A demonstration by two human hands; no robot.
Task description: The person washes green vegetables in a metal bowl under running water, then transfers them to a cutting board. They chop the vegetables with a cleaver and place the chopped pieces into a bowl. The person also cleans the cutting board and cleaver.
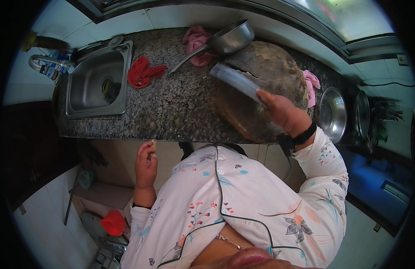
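Observation:
My right hand (279,109) grips a cleaver (236,80) by its handle end; the wide blade, slightly blurred, extends up-left over the large round wooden chopping block (274,67). A dark crack runs along the block's top. Near the front edge of the granite counter (180,104), my left hand (147,164) holds a small tan piece of food (154,144) between its fingertips; what kind it is I cannot tell.
A metal saucepan (231,37) rests at the block's back left by a pink cloth (197,42). Left are a red cloth (143,72) and a steel sink (90,87) with a faucet (46,64). Another pink cloth (311,87) and a metal bowl (332,114) lie right.

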